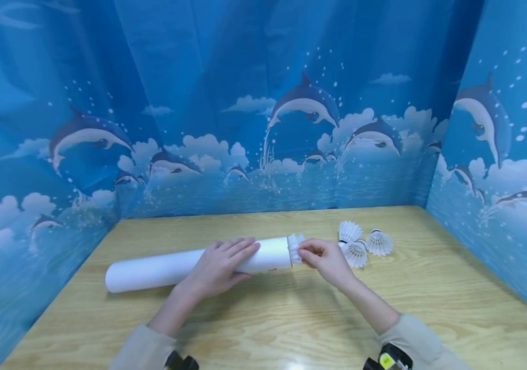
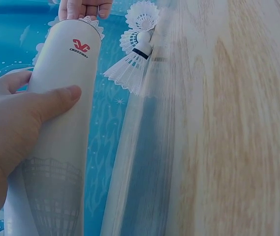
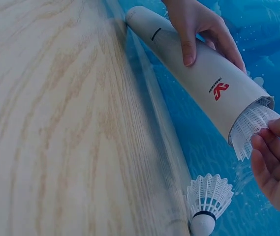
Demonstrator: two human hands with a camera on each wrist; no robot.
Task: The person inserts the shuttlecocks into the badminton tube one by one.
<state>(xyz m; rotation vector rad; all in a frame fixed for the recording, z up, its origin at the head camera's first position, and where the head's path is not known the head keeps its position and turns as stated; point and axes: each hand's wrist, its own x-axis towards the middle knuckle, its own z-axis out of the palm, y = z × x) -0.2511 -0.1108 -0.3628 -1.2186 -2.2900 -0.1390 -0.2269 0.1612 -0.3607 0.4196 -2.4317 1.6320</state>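
A long white shuttlecock tube (image 1: pixel 152 272) lies on its side, with a red logo near its mouth in both wrist views. My left hand (image 1: pixel 221 264) grips the tube toward its right end, thumb on the near side and fingers over the top. From the mouth pokes the feathery skirt of a white shuttlecock (image 3: pixel 252 123); its head is hidden inside. My right hand (image 1: pixel 330 262) pinches the edge of that skirt between thumb and fingertips. Just beyond the right hand lie three loose shuttlecocks, one with a dark band (image 3: pixel 211 196).
A wood-grain table (image 1: pixel 263 329) carries everything. Blue curtains (image 1: pixel 226 103) printed with dolphins stand along its back and sides. Among the loose shuttlecocks, one (image 1: pixel 379 242) lies farthest right.
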